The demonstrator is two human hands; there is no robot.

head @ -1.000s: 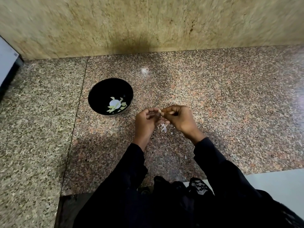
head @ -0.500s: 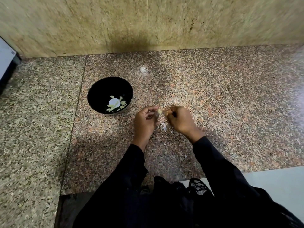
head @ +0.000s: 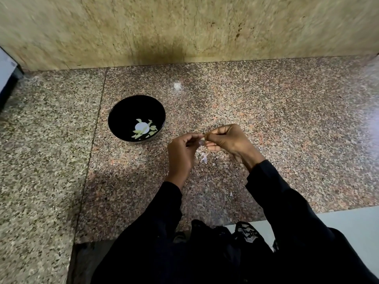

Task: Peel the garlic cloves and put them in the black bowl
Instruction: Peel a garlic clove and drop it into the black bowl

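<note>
**Mid-peel: one clove between your hands, bowl waiting to the left**

Head view: you have your left hand [head: 180, 152] and right hand [head: 227, 140] brought together above the speckled pink-and-grey granite desk [head: 287, 130], fingertips meeting on a small pale garlic clove [head: 202, 138]. Both hands are curled, and each pinches the clove or its skin; which of the two the right fingertips have hold of is too small to tell. Thin whitish scraps of papery garlic skin [head: 203, 157] lie on the desk just below your hands.

The round glossy black bowl [head: 123, 111] stands on the desk to the left of your hands, near but apart from them. It already holds several pale peeled garlic cloves [head: 143, 133] at its bottom, around a white round patch.

By the look of it, the peeling step is in hand and this clove is not yet bare. The next move likely calls for stripping the last skin away, letting it drop, then carrying the clove left over the rim and releasing it inside. No unpeeled cloves show elsewhere on the desk.
</note>
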